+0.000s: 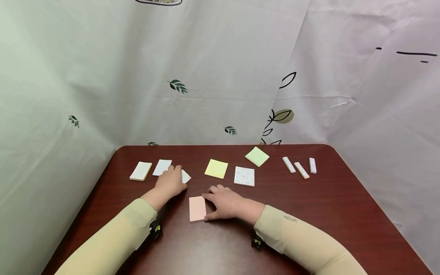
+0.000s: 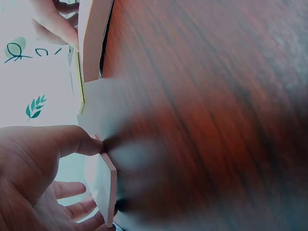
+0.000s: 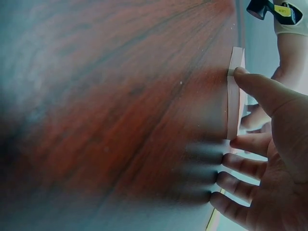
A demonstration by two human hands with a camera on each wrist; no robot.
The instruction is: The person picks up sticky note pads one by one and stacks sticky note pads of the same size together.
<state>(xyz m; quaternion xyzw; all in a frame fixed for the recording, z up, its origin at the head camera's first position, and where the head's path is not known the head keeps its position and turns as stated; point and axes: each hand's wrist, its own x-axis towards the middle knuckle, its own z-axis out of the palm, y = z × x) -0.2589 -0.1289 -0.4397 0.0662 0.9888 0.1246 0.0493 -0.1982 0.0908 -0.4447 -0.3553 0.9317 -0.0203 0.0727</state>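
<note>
A pink sticky note pad (image 1: 197, 209) lies flat on the table near its middle. My right hand (image 1: 227, 201) grips this pad's right side, thumb at the near corner and index finger at the far one. The right wrist view shows that thumb (image 3: 260, 89) against the pad's edge (image 3: 233, 108), with the other fingers spread along the tabletop. Farther left, my left hand (image 1: 170, 182) holds a white sticky note pad (image 1: 185, 177) between thumb and fingers, covering part of it. Its pale pink edge (image 2: 113, 195) shows in the left wrist view.
Two white pads (image 1: 140, 171) (image 1: 162, 167) lie at the far left. Behind the right hand are a yellow pad (image 1: 216, 169), a printed white pad (image 1: 244, 176) and a green pad (image 1: 257, 156). Three narrow white blocks (image 1: 301, 170) lie right. A patterned curtain (image 1: 206, 114) surrounds the table.
</note>
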